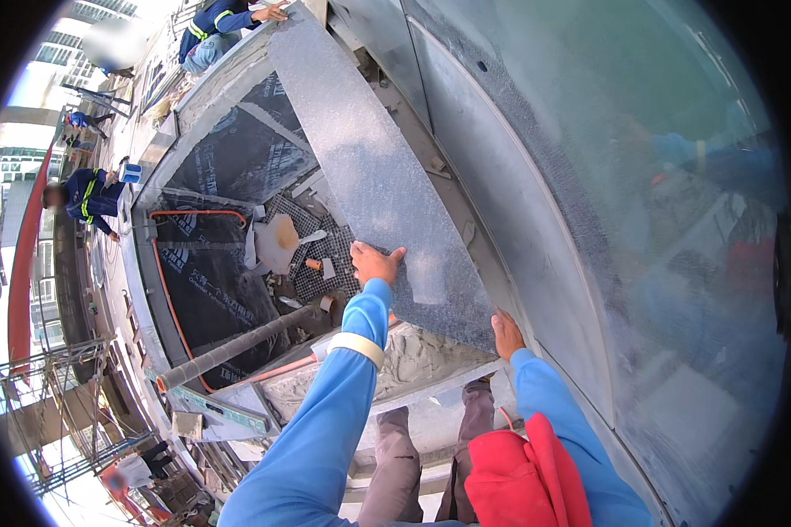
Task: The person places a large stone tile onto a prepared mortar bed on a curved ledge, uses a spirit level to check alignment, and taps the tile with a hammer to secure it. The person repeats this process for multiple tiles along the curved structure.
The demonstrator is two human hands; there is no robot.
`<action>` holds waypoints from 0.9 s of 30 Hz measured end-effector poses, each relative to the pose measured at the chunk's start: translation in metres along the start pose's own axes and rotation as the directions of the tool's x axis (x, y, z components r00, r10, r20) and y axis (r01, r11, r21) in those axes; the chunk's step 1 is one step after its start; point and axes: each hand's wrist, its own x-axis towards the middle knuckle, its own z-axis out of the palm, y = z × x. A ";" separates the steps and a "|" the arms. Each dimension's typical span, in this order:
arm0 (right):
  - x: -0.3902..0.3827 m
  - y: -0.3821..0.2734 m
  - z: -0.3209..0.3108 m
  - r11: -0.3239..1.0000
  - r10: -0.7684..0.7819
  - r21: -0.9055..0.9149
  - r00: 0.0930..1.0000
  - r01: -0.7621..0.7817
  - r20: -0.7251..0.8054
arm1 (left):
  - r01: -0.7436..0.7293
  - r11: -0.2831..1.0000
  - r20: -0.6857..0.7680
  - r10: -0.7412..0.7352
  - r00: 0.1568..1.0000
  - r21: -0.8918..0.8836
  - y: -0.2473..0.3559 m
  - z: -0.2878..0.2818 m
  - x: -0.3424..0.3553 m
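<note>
A long grey speckled stone slab slants from the top of the view down toward me, lying across one side of a pit. My left hand grips its left edge near the close end, thumb on the upper face and fingers at the rim. At the near right corner my right hand holds the slab's edge; its fingertips are partly hidden. A co-worker's hand touches the far end. Wet-looking grey mortar is spread on the ledge just below the near end.
The dark-lined pit holds rubble, an orange hose and a cardboard-coloured tube. A green spirit level rests on its near-left rim. Curved glass panels rise along the right. Another person stands beyond the left rim; scaffolding stands lower left.
</note>
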 end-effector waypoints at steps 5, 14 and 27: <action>-0.001 -0.015 -0.009 0.968 0.236 -0.112 0.967 -0.225 0.098 | -0.101 0.974 -0.043 0.094 0.995 -0.201 -0.035 -0.006 0.007; -0.075 -0.062 -0.046 0.941 0.255 -0.190 0.955 -0.281 -0.153 | -0.143 0.987 -0.049 0.139 0.989 -0.073 -0.175 -0.050 -0.102; -0.181 -0.057 -0.168 0.844 0.374 -0.418 0.927 -0.336 0.010 | 0.033 0.999 0.050 -0.034 0.998 0.008 -0.284 -0.110 -0.311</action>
